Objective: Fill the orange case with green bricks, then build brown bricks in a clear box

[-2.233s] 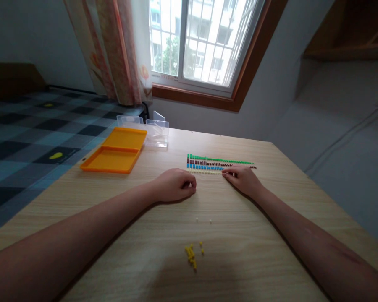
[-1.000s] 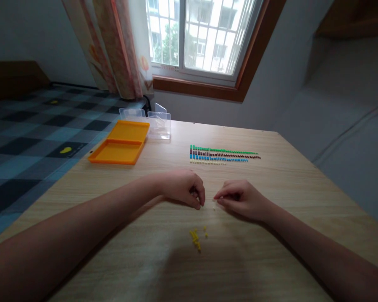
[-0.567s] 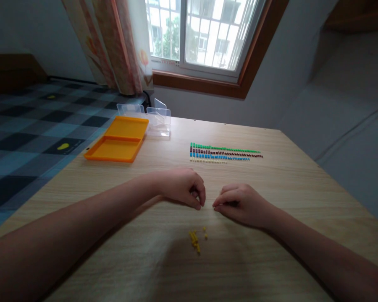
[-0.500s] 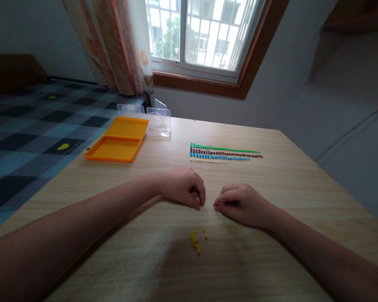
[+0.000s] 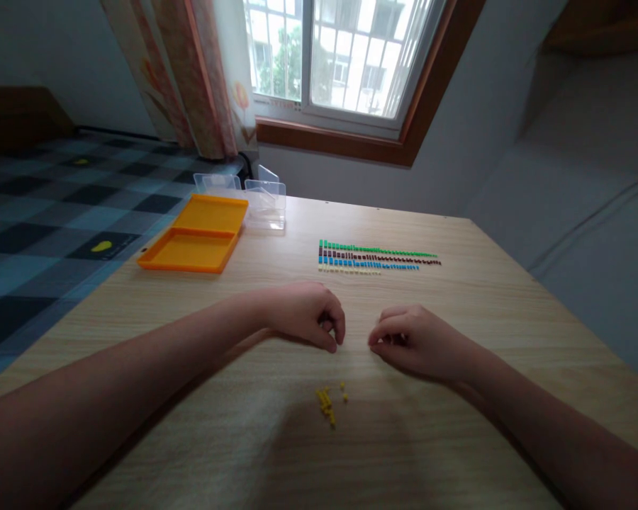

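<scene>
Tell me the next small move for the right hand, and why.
Probably lift the right hand toward the cream row: its fingertips are pinched shut on the table, and that row ends shorter than the blue row beside it.

A home bedroom: a bed point(image 5: 58, 212) under a checked cover, a floral curtain point(image 5: 191, 78) at the barred window point(image 5: 340, 57), a wooden desk point(image 5: 483, 297) alongside.

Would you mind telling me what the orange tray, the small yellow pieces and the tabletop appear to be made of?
Orange tray: likely moulded plastic, uniform matte colour. Small yellow pieces: probably plastic, bright even colour, though too small to confirm. Tabletop: pale wood grain, possibly laminate, smooth sheen.
</scene>
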